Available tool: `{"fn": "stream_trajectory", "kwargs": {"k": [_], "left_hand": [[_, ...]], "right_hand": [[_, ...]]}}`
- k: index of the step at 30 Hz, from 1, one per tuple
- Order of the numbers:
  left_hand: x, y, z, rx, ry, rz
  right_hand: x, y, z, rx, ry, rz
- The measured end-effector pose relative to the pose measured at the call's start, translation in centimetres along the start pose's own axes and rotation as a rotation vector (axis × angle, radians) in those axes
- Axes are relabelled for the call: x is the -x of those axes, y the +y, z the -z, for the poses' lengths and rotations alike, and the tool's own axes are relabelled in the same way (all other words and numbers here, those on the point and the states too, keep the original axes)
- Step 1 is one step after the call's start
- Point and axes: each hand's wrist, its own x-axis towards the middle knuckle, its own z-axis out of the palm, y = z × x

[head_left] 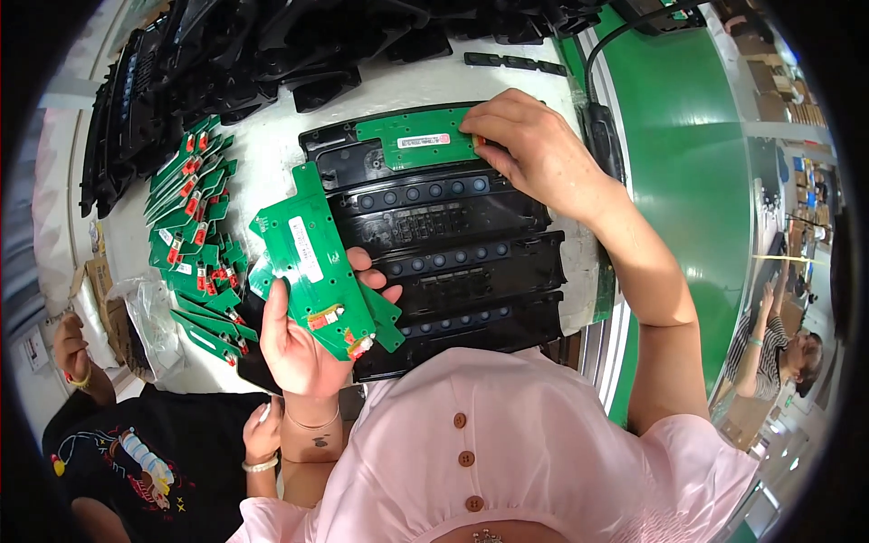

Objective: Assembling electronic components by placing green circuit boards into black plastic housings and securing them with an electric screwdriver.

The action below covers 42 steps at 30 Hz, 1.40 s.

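Note:
My left hand point(303, 353) is closed around a few green circuit boards point(337, 276), fanned slightly over one another. The top one carries a white label and small red-and-white connectors at its near end. Another green circuit board point(423, 156) lies in the farthest black plastic housing point(337, 170). At that board's right end, my right hand point(541, 152) pinches its edge between thumb and fingers; the fingertips hide part of the end. Nearer to me, several more black housings point(518, 210) lie in a row, with round bluish buttons along them.
To the left is a heap of green boards point(167, 195) with red connectors. Black plastic parts point(317, 41) pile up along the back. A black cable point(593, 68) runs beside the right edge, by a green surface point(665, 181). Another person's hand point(262, 434) is close on the left.

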Motion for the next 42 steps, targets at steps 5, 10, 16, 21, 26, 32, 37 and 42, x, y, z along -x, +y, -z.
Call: {"fn": "stream_trajectory", "kwargs": {"k": [5,10,16,21,26,32,37,42], "left_hand": [[-0.4,-0.3,0.5,0.000,-0.026,-0.001],[-0.7,-0.2,0.7,-0.005,-0.037,0.011],[-0.9,-0.8,-0.1,-0.015,-0.129,0.003],[-0.8,-2.7,-2.2,-0.247,0.035,0.119],[1.1,-4.4,-3.0,-0.180,0.034,0.214],[2.3,-5.2,-2.9,-0.360,-0.085,0.179],[3.3,-5.3,-1.5,-0.395,-0.110,0.183],[3.9,-4.8,-2.0,-0.689,-0.138,0.193]], "right_hand": [[0.1,0.5,-0.3,-0.025,0.021,0.008],[0.2,0.5,-0.4,-0.039,0.040,0.007],[0.4,-1.6,0.6,0.012,0.119,0.044],[1.5,-9.5,1.1,-0.370,-0.010,-0.198],[3.4,-12.7,1.1,-0.288,0.007,-0.230],[4.0,-12.7,1.5,-0.539,-0.127,-0.363],[3.9,-13.3,1.0,-0.497,-0.128,-0.290],[3.6,-14.4,1.1,-0.595,-0.178,-0.356]]}}
